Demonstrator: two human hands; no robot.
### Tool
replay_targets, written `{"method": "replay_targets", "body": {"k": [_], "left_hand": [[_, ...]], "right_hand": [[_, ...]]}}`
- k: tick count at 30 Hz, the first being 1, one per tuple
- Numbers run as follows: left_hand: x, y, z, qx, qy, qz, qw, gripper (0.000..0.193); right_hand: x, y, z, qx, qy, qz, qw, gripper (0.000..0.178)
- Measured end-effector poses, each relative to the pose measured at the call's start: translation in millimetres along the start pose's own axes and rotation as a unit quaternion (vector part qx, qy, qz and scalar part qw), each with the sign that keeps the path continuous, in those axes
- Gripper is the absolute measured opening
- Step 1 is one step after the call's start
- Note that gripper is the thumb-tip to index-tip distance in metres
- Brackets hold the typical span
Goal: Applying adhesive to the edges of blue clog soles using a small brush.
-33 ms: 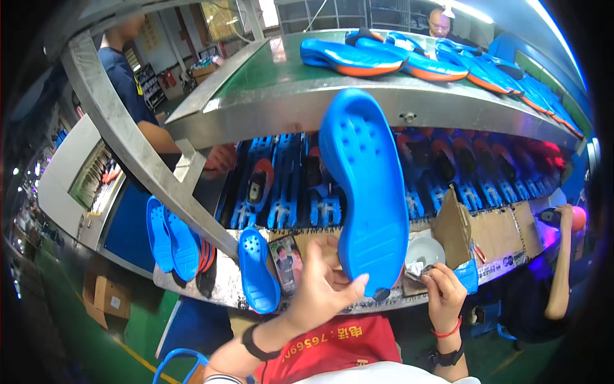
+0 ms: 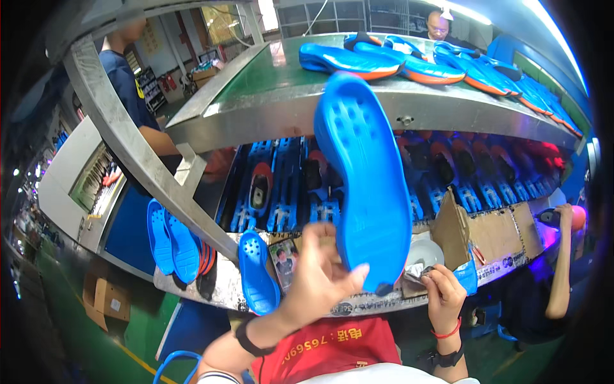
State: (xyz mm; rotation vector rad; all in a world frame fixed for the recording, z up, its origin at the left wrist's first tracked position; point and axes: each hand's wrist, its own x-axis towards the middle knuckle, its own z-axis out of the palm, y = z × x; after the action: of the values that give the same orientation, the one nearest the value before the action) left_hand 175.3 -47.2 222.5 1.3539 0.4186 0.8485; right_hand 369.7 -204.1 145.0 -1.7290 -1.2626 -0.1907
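Observation:
A blue shoe sole [image 2: 371,192], with holes in its heel end, stands tilted upright in front of me. My left hand [image 2: 316,275] has its thumb over the sole's lower left edge, with the fingers alongside and partly hidden. My right hand [image 2: 444,288] pinches a small grey crumpled piece [image 2: 417,271], whose kind I cannot make out, beside a white bowl [image 2: 425,253]. On the bench to the left lies another blue sole [image 2: 259,275], next to a phone [image 2: 282,259] with a lit screen.
Blue-and-orange soles [image 2: 416,67] lie on the raised green shelf [image 2: 249,89]. Beneath it are rows of blue racks [image 2: 281,185] with shoe parts. A metal post [image 2: 128,128] slants at left. A cardboard box [image 2: 451,224] stands right of the bowl. Another person's arm [image 2: 559,269] is at far right.
The sole has risen slightly, its heel end tilting left. My left hand's fingers have shifted up and left, looking more spread. The right hand has barely moved.

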Motion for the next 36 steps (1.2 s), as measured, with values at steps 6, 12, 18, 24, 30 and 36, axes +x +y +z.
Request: {"method": "replay_targets", "body": {"k": [6,12,18,24,30,36], "left_hand": [[181.8,113.7,-0.6,-0.144,-0.107,0.135,0.974,0.031],[207.7,116.7,-21.9,-0.179,-0.100,0.070,0.976,0.034],[25.0,25.3,-36.7,0.071,0.049,0.093,0.992,0.047],[-103.6,-88.2,-196.8,0.183,0.636,0.198,0.723,0.040],[-155.5,-94.5,-308.7,-0.160,0.577,-0.027,0.800,0.095],[-111.2,-81.9,-336.7,-0.228,0.538,-0.067,0.809,0.093]], "right_hand": [[-0.1,-2.1,-7.6,0.003,0.018,0.006,1.000,0.014],[2.3,1.5,5.3,0.023,-0.003,0.008,1.000,0.013],[-7.5,13.2,17.1,0.001,-0.019,-0.002,1.000,0.014],[-6.5,15.8,25.5,0.005,-0.043,0.002,0.999,0.013],[-10.2,15.0,32.2,0.000,-0.066,0.011,0.998,0.012],[-9.8,10.1,31.7,-0.003,-0.074,0.006,0.997,0.014]]}}
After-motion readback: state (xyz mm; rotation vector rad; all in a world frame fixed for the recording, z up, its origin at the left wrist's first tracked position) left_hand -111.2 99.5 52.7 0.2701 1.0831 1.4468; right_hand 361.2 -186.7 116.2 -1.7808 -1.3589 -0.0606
